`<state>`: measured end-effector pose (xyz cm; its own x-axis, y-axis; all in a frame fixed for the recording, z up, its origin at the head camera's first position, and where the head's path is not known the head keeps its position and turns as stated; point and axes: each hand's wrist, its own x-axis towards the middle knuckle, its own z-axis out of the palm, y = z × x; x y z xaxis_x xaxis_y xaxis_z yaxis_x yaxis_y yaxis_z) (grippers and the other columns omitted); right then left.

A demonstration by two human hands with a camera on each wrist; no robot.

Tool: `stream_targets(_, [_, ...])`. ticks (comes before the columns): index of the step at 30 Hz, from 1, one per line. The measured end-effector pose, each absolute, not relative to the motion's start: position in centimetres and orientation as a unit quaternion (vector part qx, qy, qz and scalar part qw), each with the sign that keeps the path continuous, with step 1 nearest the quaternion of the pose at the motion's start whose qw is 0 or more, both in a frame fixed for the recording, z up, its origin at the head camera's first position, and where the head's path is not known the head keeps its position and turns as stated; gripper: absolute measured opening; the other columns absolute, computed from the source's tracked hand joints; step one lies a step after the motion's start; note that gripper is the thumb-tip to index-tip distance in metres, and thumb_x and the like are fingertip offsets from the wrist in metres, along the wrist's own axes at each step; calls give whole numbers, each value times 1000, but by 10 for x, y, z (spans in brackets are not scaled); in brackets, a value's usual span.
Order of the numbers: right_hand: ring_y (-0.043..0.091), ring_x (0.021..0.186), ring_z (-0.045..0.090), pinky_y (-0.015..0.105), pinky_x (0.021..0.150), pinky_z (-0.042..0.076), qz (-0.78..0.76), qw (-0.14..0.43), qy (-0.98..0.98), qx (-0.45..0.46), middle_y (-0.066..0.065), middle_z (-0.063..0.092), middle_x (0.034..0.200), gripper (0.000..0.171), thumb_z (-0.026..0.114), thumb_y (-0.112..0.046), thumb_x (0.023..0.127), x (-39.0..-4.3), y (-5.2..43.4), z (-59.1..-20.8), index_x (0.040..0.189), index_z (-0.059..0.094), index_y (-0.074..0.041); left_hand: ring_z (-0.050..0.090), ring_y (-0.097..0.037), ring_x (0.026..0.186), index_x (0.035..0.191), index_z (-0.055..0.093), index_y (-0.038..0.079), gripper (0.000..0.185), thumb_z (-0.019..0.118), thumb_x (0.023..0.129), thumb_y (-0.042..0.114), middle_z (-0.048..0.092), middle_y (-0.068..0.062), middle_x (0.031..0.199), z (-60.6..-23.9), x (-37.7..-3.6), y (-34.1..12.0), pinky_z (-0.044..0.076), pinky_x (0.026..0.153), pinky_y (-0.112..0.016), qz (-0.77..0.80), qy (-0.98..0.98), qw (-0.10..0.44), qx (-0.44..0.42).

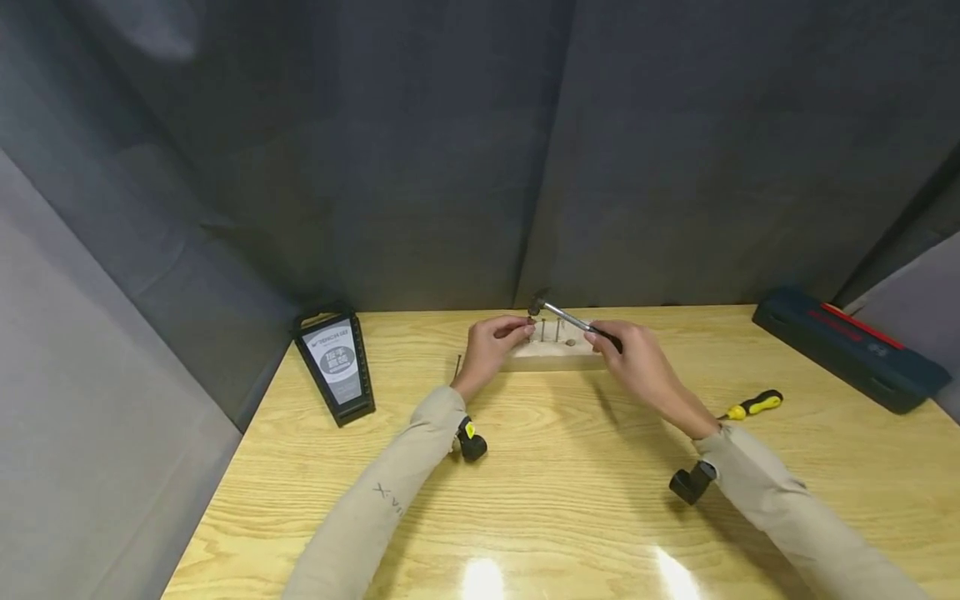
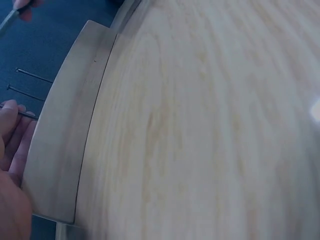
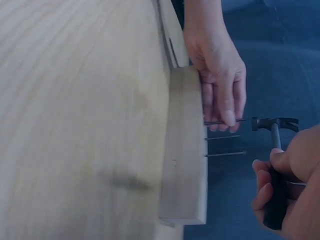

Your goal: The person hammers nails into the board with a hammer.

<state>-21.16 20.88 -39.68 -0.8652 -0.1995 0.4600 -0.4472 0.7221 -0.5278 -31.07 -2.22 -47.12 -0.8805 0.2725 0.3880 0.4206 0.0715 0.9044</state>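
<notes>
Hands [image 1: 491, 342] — hammer [image 3: 274, 125] handle hidden, nail [image 3: 225, 121] pinched.

Two nails [image 3: 222, 145] crowd block [image 3: 186, 150] beside fingers [image 3: 227, 107].

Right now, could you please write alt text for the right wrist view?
The left hand pinches a nail standing in a wooden block while the right hand holds a small hammer just beyond its head. Two more nails stand beside it; the block lies on a wooden table.
</notes>
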Motion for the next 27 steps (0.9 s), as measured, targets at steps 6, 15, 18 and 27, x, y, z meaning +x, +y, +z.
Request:
stream_targets(6, [13,57,45,22,48,35,325,294,-876,201,14,67,82,17,64,-3,104,-210,207,-384,111,73,9,77,-20,100,117,79,5,22,76,97,15,79,-9,114,-470,-310,-22,62,85,-25,-641,-729,49,-234])
stream_targets(15, [12,57,44,24,48,35,252,207,-925,195,13,65,80,18,64,-4,104,-208,210,-393,110,74,9,77,-18,98,113,80,3,20,78,96,13,80,-11,111,-467,-312,-21,62,84,-24,-621,-745,57,-239])
stream_targets(18, [13,57,44,25,48,34,244,214,-927,189,13,65,81,20,65,-6,104,-207,212,-392,113,74,9,77,-18,99,113,80,2,20,78,96,12,80,-12,111,-466,-312,-21,62,86,-24,-617,-747,56,-240])
stream_targets(27, [11,57,44,23,49,36,264,211,-919,204,9,64,77,16,66,-5,103,-213,209,-398,108,76,7,78,-25,99,110,80,1,17,78,94,6,79,-15,109,-470,-311,-22,62,85,-24,-625,-739,56,-246])
